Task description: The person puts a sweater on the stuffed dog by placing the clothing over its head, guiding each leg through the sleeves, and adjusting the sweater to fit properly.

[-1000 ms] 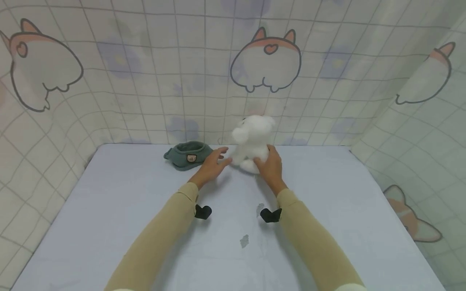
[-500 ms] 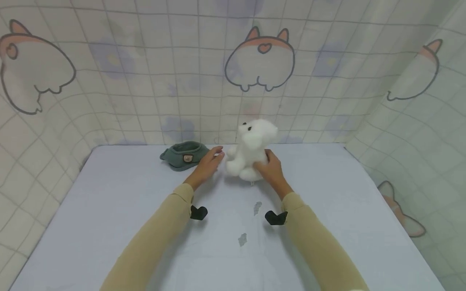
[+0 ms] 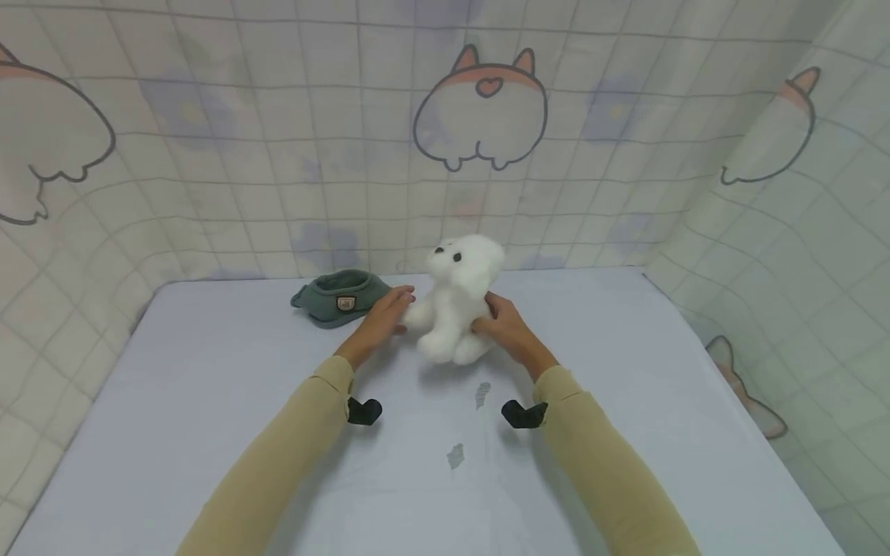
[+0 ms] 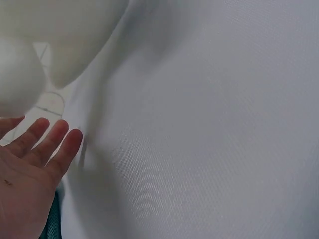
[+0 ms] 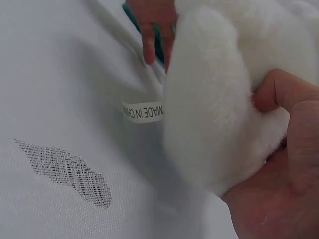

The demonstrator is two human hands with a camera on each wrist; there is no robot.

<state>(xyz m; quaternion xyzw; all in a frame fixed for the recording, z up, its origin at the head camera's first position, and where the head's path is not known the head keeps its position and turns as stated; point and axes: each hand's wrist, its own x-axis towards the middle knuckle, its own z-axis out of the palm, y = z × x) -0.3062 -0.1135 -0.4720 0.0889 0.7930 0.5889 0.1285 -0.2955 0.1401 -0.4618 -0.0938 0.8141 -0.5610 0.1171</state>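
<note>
A white plush toy (image 3: 455, 301) with dark eyes and nose is held upright at the far middle of the table, facing left. My right hand (image 3: 511, 332) grips its side; in the right wrist view the thumb (image 5: 271, 99) presses into the fur, and a "MADE IN CHINA" tag (image 5: 144, 112) sticks out below. On the toy's other side, my left hand (image 3: 378, 324) reaches out with fingers extended, close to the plush. The left wrist view shows those fingers (image 4: 62, 154) spread below the white toy, holding nothing. Just behind the left hand lies a green cloth piece (image 3: 341, 297) with a small badge.
A white sheet covers the table (image 3: 417, 494), with two grey patches (image 3: 455, 455) near the middle. Behind it and at both sides hang checked curtains (image 3: 278, 154) with cartoon corgi prints. Black wrist mounts (image 3: 364, 411) stick out from both tan sleeves.
My right hand has drawn the plush toy nearer and turned it, so its face now shows. The left hand stays beside it, fingers extended. The head view has shifted slightly.
</note>
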